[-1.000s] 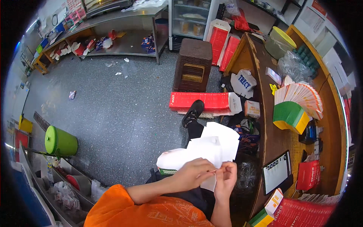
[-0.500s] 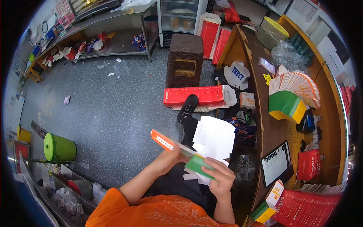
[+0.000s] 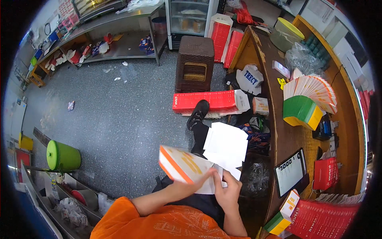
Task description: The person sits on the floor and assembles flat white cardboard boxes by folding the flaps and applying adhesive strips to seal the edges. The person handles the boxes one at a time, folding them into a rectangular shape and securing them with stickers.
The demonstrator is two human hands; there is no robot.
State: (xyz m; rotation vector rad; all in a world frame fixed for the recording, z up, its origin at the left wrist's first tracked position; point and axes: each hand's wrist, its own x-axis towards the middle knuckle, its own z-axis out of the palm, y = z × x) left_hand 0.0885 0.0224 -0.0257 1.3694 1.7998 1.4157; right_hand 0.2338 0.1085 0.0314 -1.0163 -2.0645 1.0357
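Above my lap, both hands hold a folding paper carton (image 3: pixel 181 162), white with an orange edge and pale orange print. My left hand (image 3: pixel 193 185) grips its near side, the fingers partly behind the cardboard. At the carton's right end my right hand (image 3: pixel 228 191) pinches a white flap, its fingertips close to those of the left. Flat white carton blanks (image 3: pixel 226 141) lie over my right thigh, just beyond the right hand. The side of the carton turned away from me is hidden.
A long row of red folded cartons (image 3: pixel 207 102) lies by my shoe, before a brown stool (image 3: pixel 195 59). On the right, a wooden counter (image 3: pixel 264 175) carries a tablet (image 3: pixel 289 172), fanned green-and-white cartons (image 3: pixel 302 109) and red ones (image 3: pixel 322 219). A green bin (image 3: pixel 63 155) stands left.
The carton has turned, so its broad white face shows instead of the narrow orange edge and green panel. My right hand has shifted left, nearer my left hand.
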